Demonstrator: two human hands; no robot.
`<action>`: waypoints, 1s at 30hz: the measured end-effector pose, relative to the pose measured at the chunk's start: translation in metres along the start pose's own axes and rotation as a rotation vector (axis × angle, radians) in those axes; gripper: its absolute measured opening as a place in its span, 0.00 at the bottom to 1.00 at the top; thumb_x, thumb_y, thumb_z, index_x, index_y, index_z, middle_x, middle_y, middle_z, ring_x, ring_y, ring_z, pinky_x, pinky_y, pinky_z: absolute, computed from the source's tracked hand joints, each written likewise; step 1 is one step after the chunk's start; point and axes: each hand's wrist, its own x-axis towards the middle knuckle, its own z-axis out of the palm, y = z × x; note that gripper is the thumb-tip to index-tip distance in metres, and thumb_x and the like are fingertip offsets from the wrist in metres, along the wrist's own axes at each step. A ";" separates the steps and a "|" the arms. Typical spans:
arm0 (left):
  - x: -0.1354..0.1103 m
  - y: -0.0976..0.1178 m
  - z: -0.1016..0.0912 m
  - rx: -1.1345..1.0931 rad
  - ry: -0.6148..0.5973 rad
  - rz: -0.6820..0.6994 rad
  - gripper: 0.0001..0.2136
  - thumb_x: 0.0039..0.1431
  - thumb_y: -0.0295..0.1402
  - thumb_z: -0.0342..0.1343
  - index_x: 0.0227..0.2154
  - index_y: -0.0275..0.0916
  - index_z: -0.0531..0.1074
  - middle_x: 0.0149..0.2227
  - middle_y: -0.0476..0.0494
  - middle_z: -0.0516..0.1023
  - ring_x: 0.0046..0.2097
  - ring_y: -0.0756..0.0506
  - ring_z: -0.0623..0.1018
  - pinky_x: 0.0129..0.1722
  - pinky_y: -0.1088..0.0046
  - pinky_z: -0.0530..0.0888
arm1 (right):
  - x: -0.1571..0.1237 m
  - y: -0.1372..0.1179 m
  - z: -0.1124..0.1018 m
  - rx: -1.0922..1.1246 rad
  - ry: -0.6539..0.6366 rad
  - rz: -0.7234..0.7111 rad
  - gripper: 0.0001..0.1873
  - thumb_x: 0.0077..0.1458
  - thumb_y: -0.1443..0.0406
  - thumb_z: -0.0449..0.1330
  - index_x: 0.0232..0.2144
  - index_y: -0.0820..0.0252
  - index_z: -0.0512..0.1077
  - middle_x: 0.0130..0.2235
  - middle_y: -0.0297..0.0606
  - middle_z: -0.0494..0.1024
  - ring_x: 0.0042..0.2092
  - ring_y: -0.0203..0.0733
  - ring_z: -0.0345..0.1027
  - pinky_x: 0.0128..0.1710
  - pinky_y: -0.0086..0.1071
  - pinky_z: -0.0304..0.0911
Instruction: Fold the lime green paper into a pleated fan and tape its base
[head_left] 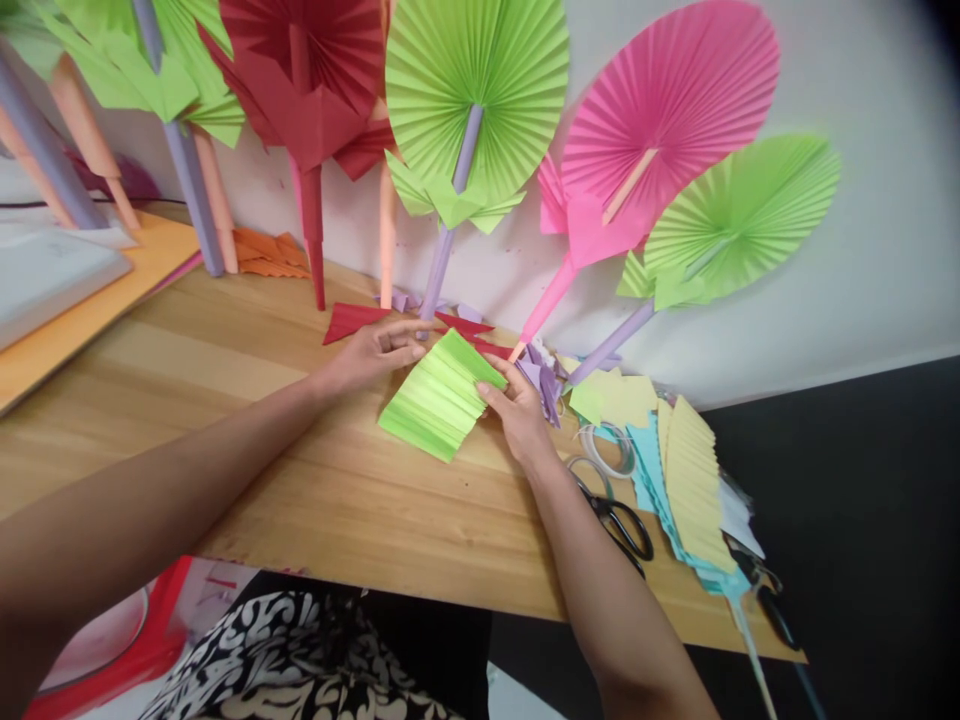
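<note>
A light green pleated paper sheet [444, 395] rests slanted on the wooden table between my hands, its folds partly spread. My right hand [519, 402] pinches its right edge, the thumb on top and the fingers behind. At the upper left edge of the sheet is my left hand [379, 352], its fingers stretched forward and apart. Red paper scraps [352, 320] lie just beyond that hand. Behind the sheet, a round green paper fan [480, 75] on a purple paper stick [437, 270] leans against the wall.
More finished fans lean along the wall, among them a red fan [315, 110] and a pink fan [667, 90]. To the right lie tape rolls [611, 450], black-handled scissors [626, 530] and yellow pleated paper [694, 480]. A white device [56, 275] sits at left.
</note>
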 end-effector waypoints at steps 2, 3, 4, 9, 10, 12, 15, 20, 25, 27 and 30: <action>-0.002 0.007 0.000 -0.004 -0.006 -0.009 0.27 0.61 0.48 0.56 0.59 0.38 0.69 0.57 0.38 0.75 0.58 0.38 0.75 0.57 0.61 0.72 | 0.000 0.000 0.000 0.070 0.044 -0.006 0.29 0.48 0.53 0.68 0.53 0.52 0.72 0.43 0.35 0.79 0.32 0.38 0.70 0.27 0.31 0.68; -0.003 0.009 0.001 0.001 -0.016 -0.020 0.27 0.61 0.50 0.55 0.59 0.39 0.70 0.61 0.39 0.72 0.61 0.37 0.72 0.59 0.61 0.70 | 0.001 0.000 0.000 0.111 0.062 -0.004 0.29 0.47 0.54 0.68 0.52 0.52 0.72 0.43 0.35 0.79 0.32 0.38 0.70 0.26 0.30 0.67; -0.003 0.009 0.001 0.004 -0.032 -0.040 0.27 0.61 0.51 0.55 0.58 0.40 0.70 0.62 0.40 0.71 0.62 0.37 0.71 0.59 0.61 0.69 | 0.002 0.000 0.000 0.151 0.079 -0.001 0.28 0.47 0.54 0.69 0.51 0.51 0.73 0.43 0.34 0.79 0.31 0.37 0.69 0.26 0.30 0.66; 0.000 -0.002 0.004 -0.088 -0.139 -0.185 0.19 0.53 0.47 0.62 0.40 0.38 0.76 0.41 0.45 0.82 0.42 0.44 0.80 0.40 0.71 0.75 | 0.004 -0.001 0.001 0.278 0.116 0.018 0.26 0.44 0.56 0.71 0.47 0.52 0.75 0.39 0.32 0.80 0.28 0.34 0.66 0.24 0.28 0.64; 0.001 -0.004 0.005 -0.096 -0.140 -0.196 0.16 0.52 0.46 0.63 0.35 0.37 0.76 0.35 0.46 0.81 0.37 0.47 0.79 0.35 0.74 0.74 | 0.004 -0.002 0.001 0.291 0.119 0.014 0.25 0.44 0.56 0.71 0.46 0.52 0.75 0.38 0.32 0.80 0.28 0.34 0.66 0.24 0.28 0.64; 0.001 -0.007 0.005 -0.095 -0.116 -0.203 0.15 0.52 0.44 0.63 0.28 0.36 0.73 0.28 0.50 0.77 0.29 0.51 0.75 0.28 0.78 0.69 | 0.003 -0.002 0.001 0.308 0.126 0.003 0.24 0.44 0.56 0.71 0.45 0.53 0.76 0.37 0.31 0.79 0.29 0.34 0.67 0.24 0.27 0.63; -0.001 -0.004 0.005 -0.085 -0.096 -0.197 0.15 0.53 0.44 0.62 0.26 0.35 0.71 0.24 0.52 0.72 0.24 0.54 0.69 0.24 0.80 0.63 | 0.003 -0.001 0.001 0.312 0.140 -0.001 0.23 0.44 0.56 0.71 0.45 0.53 0.77 0.35 0.31 0.79 0.29 0.34 0.67 0.24 0.27 0.63; -0.005 0.005 0.005 -0.085 -0.095 -0.223 0.17 0.58 0.46 0.58 0.26 0.35 0.72 0.23 0.51 0.72 0.24 0.53 0.68 0.23 0.79 0.62 | 0.003 0.000 0.001 0.331 0.149 0.006 0.24 0.44 0.56 0.70 0.45 0.53 0.77 0.36 0.32 0.80 0.31 0.36 0.68 0.26 0.28 0.64; -0.005 0.009 0.006 -0.150 -0.112 -0.255 0.17 0.58 0.47 0.58 0.26 0.36 0.71 0.26 0.49 0.75 0.27 0.51 0.72 0.26 0.78 0.67 | 0.002 -0.001 0.001 0.338 0.138 -0.001 0.21 0.45 0.57 0.70 0.44 0.52 0.78 0.39 0.32 0.81 0.33 0.36 0.71 0.29 0.29 0.66; -0.005 0.010 0.007 -0.151 -0.095 -0.264 0.18 0.57 0.47 0.59 0.23 0.36 0.69 0.24 0.51 0.73 0.25 0.53 0.70 0.23 0.79 0.65 | 0.003 -0.001 0.001 0.326 0.144 0.000 0.21 0.45 0.56 0.70 0.44 0.53 0.78 0.39 0.33 0.81 0.33 0.37 0.71 0.29 0.29 0.67; -0.004 0.010 0.007 -0.127 -0.056 -0.260 0.20 0.56 0.47 0.60 0.20 0.36 0.65 0.20 0.53 0.67 0.21 0.55 0.65 0.20 0.80 0.60 | 0.004 0.000 0.001 0.313 0.155 0.001 0.21 0.45 0.56 0.70 0.43 0.53 0.78 0.39 0.33 0.82 0.34 0.38 0.72 0.30 0.31 0.68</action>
